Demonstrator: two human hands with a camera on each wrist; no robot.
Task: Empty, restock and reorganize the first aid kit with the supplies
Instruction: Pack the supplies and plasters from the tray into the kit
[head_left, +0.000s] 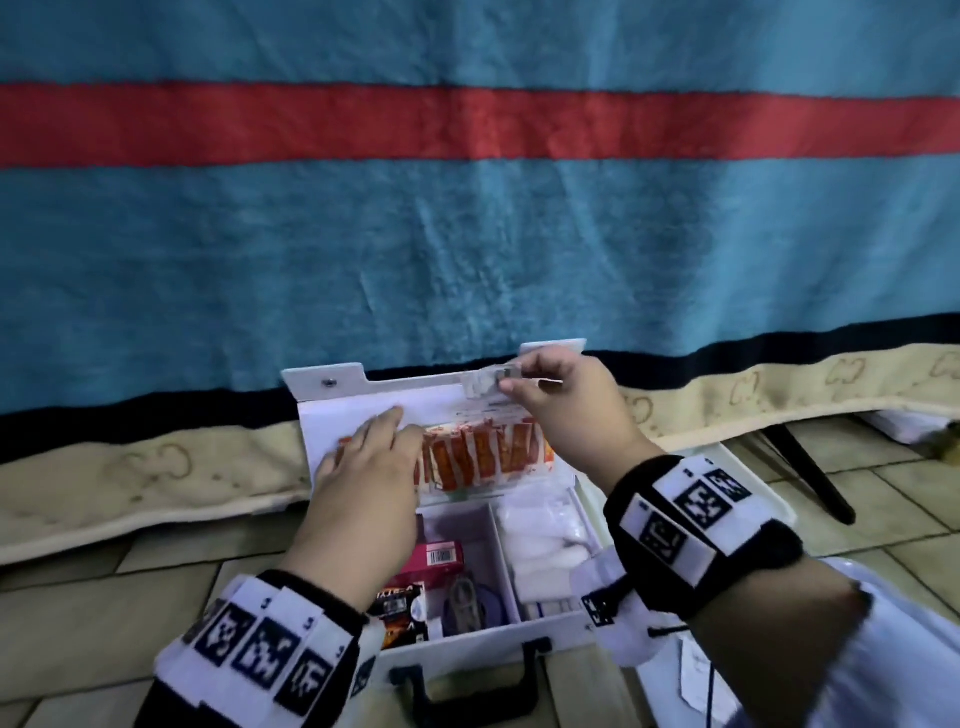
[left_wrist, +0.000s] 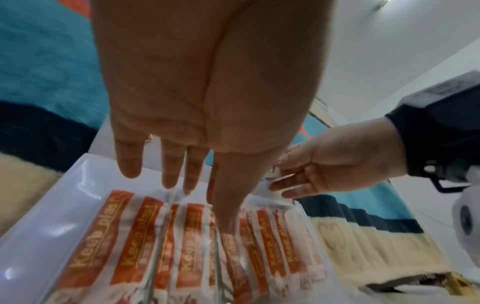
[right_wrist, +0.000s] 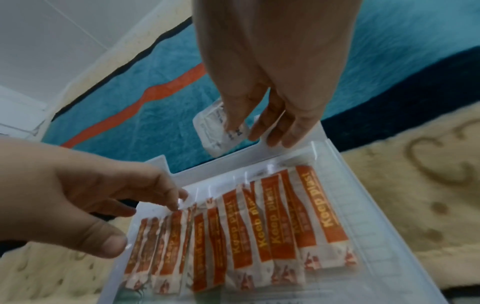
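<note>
On the floor by the bed the first aid kit (head_left: 467, 631) lies open; my left hand (head_left: 363, 467) rests flat on the plasters (head_left: 478, 457) in its lid; my right hand (head_left: 566, 410) pinches a small clear packet (head_left: 485, 382); compartments look stocked, sorting unfinished.

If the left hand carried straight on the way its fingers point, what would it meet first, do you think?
Probably the row of orange plasters in the open lid: the left hand is flat, fingers aimed down at them, seemingly almost touching, though depth is unclear.
</note>
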